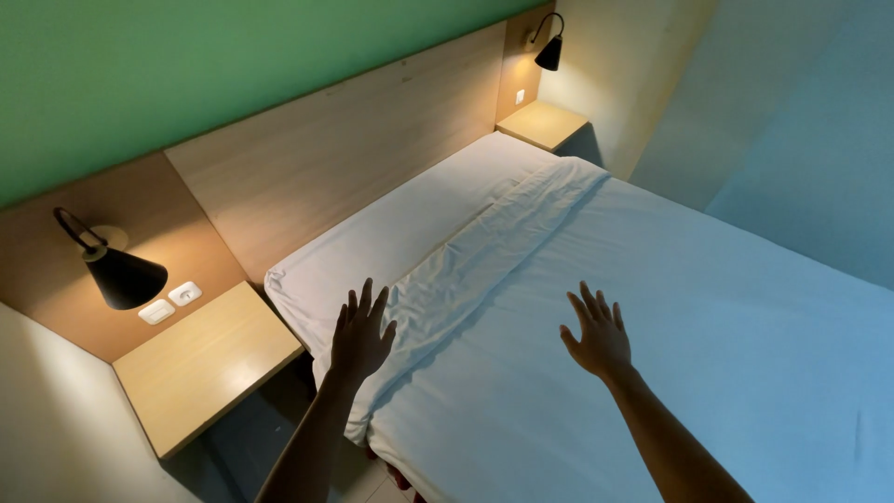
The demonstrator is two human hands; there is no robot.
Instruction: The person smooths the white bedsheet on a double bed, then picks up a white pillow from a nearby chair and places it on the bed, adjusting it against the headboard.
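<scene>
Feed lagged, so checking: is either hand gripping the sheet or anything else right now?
Nothing is held. The left hand and right hand are both open, fingers spread, over the white sheet near its folded-back edge; whether the palms touch it cannot be told.

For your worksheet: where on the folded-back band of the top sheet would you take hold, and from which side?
Probably the near end of the folded-back band, by the left hand. Its doubled, rumpled edge gives the fingers something to pinch. Come from the bedside shelf side, where the sheet's corner hangs free; the right hand can take the band farther along.
</scene>
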